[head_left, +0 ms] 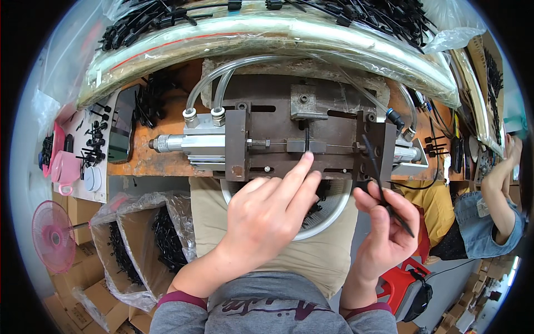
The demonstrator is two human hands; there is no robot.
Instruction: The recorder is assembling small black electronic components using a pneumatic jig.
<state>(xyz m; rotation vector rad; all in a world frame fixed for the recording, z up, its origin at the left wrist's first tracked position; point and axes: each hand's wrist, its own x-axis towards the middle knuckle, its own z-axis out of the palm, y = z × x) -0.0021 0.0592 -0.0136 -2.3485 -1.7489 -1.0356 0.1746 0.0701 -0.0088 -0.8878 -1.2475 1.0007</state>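
A dark metal clamping fixture (261, 122) sits in front of me, with a small grey block (293, 146) at its middle. A thin black piece (306, 133) stands across that block. My left hand (272, 209) reaches in with its index finger stretched out, the tip touching the near end of this piece; its thumb is hidden. To the right, my right hand (386, 234) pinches a long black cable tie (374, 161), its upper end in front of the fixture's right side plate.
Pneumatic cylinders (206, 146) (409, 153) flank the fixture, with clear hoses (222, 83) behind. Black ties heap on a plastic-wrapped ledge (267, 33) beyond. A white-rimmed basket (336, 214) rests at my lap. Lined cartons (139, 239) and a pink fan (54, 236) stand left; another person (489, 217) sits right.
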